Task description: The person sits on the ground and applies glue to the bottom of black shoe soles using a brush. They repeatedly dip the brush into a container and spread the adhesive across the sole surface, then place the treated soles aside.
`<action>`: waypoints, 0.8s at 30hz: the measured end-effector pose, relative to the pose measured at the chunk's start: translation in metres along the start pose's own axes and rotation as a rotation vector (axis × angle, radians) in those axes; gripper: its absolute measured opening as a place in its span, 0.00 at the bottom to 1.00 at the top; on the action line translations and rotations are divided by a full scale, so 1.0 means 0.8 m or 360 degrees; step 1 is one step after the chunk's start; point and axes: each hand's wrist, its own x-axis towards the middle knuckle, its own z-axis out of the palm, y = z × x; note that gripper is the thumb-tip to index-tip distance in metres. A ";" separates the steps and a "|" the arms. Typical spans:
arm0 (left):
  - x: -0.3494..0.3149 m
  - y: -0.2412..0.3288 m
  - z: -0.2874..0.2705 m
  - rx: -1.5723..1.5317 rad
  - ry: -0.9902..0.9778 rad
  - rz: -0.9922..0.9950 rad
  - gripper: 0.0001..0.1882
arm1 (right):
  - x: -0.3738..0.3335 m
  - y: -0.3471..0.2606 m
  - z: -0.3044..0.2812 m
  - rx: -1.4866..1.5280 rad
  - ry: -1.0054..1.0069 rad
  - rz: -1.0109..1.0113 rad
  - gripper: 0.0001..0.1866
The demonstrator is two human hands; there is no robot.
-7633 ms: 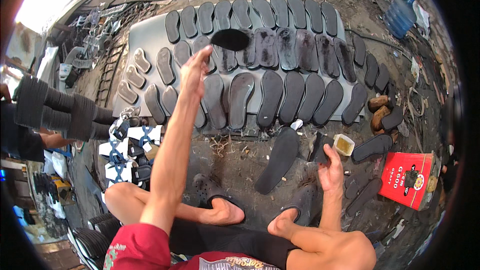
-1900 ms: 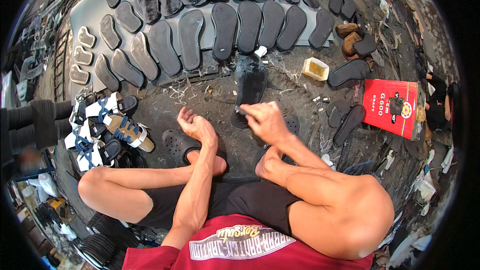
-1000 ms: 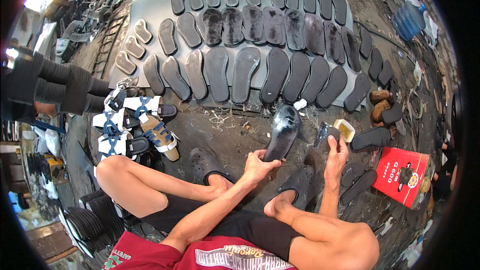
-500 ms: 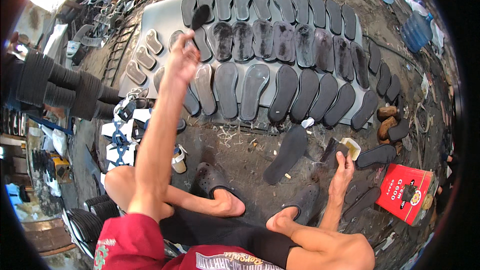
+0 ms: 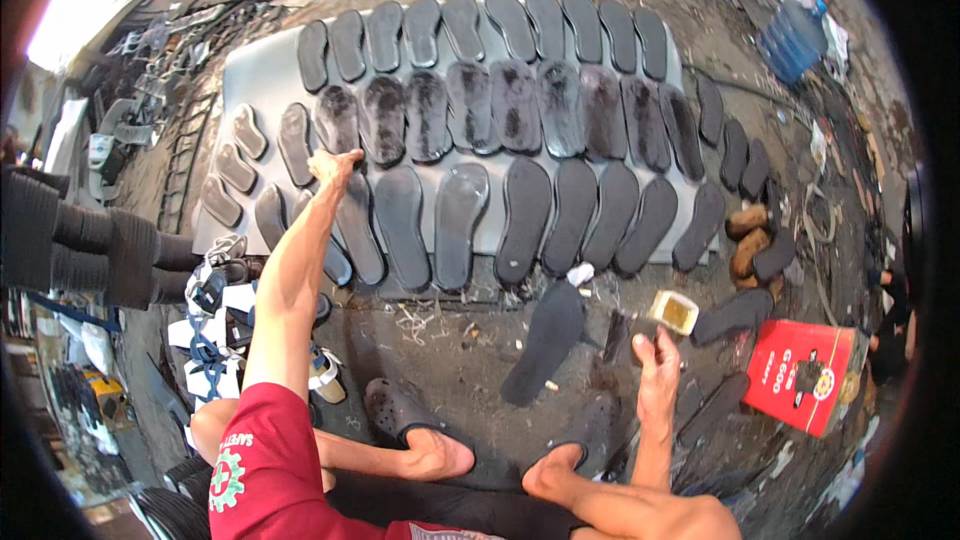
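My left hand [image 5: 335,168] is at the heel end of a black shoe sole [image 5: 337,118] with streaky dark patches, its fingers closed against the edge. This sole lies at the left of the sheet's middle row, among several similarly streaked soles [image 5: 470,105]. My right hand [image 5: 658,365] is above the ground with thumb and fingers apart, holding nothing visible. Just beyond it stands a pale tub [image 5: 675,312] of yellowish stuff. A dark, flat piece [image 5: 615,336] lies to its left, and a large black sole [image 5: 545,343] rests farther left.
The grey sheet [image 5: 215,230] carries several rows of soles. A red box [image 5: 800,375] stands at right, with blue water jugs [image 5: 793,42] beyond. Strappy sandals [image 5: 215,325] are heaped at left near stacked dark soles [image 5: 80,230]. My clogs [image 5: 395,410] are on the dirt floor.
My left hand has come down onto the middle row; the dark piece it held up no longer shows raised. My right hand has let go of a dark piece. The view has shifted.
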 end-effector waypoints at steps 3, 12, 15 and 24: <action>-0.019 -0.014 -0.013 0.0092 0.0303 0.0168 0.57 | 0.003 -0.014 -0.021 -0.0509 0.0337 0.0042 0.40; -0.495 0.075 -0.044 -0.1162 0.0188 0.0674 0.23 | 0.036 -0.016 -0.125 -0.0101 0.0601 -0.0201 0.38; -0.649 0.043 -0.043 -0.0715 -0.0331 0.0867 0.35 | 0.034 0.000 -0.149 -0.0017 0.0741 -0.0243 0.35; -0.707 0.009 -0.040 -0.0029 -0.0747 0.0863 0.64 | 0.057 0.028 -0.168 -0.0750 0.0535 -0.0677 0.17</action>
